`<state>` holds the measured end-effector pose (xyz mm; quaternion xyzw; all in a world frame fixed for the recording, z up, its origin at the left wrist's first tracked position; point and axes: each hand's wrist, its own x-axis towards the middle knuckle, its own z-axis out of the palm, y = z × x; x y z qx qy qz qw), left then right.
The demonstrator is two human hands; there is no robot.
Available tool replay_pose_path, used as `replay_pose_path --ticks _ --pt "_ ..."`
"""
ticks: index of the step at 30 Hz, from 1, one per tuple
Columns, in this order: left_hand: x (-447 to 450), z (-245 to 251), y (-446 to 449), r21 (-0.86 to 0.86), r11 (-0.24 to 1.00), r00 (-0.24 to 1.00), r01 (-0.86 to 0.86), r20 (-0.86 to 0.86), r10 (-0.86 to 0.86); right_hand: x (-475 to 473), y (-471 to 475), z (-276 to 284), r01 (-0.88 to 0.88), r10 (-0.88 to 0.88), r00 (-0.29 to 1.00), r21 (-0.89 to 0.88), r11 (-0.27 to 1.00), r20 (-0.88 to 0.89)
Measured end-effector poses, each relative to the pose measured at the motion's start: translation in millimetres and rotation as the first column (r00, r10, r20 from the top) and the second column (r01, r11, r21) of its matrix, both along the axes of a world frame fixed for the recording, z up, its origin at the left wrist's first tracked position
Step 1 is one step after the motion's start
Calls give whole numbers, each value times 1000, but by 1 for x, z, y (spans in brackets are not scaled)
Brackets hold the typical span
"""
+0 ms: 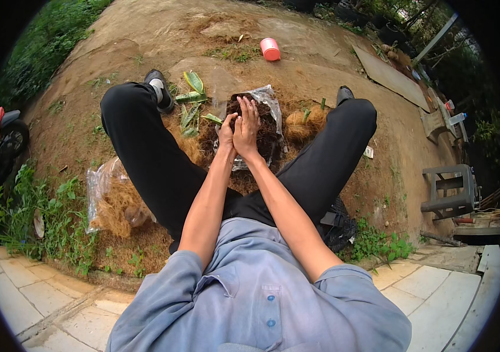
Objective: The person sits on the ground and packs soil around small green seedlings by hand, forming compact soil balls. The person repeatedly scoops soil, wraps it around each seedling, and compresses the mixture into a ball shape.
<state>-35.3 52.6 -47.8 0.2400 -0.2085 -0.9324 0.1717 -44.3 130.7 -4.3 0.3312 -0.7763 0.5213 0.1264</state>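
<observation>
My left hand (226, 134) and my right hand (246, 125) meet palm to palm between my knees, with the right fingers stretched forward. Whether anything lies between the palms is hidden. Below them is dark, crumbly potting soil (269, 127) on an opened clear plastic bag (264, 93). Beside the left hand a green leaf piece (211, 118) sticks out. Cut variegated snake plant leaves (191, 97) lie further left. To the right sit balls of brown coconut fibre (298, 126), with short green cuttings standing up from them.
A clear plastic bag of coconut fibre (116, 204) lies by my left leg. Ahead on the dirt rests a pink plastic container (270, 49). At right are a grey plastic stool (450, 191) and a flat board (390, 79). A motorcycle wheel (14, 137) shows at left.
</observation>
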Motion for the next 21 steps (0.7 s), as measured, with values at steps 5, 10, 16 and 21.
replay_pose_path --ticks 5,10,16,21 --pt "6 19 11 -99 991 994 -95 46 100 -4 -1 0 -26 44 975 -82 996 219" --pt "6 26 11 -95 993 998 -66 19 68 -6 0 0 -28 31 992 -25 999 123" --pt "6 23 9 -21 996 996 -92 -5 92 0 4 7 -81 94 982 -88 993 165" --pt "3 33 -2 303 945 969 -121 -173 179 5 15 19 -58 60 985 -19 998 159"
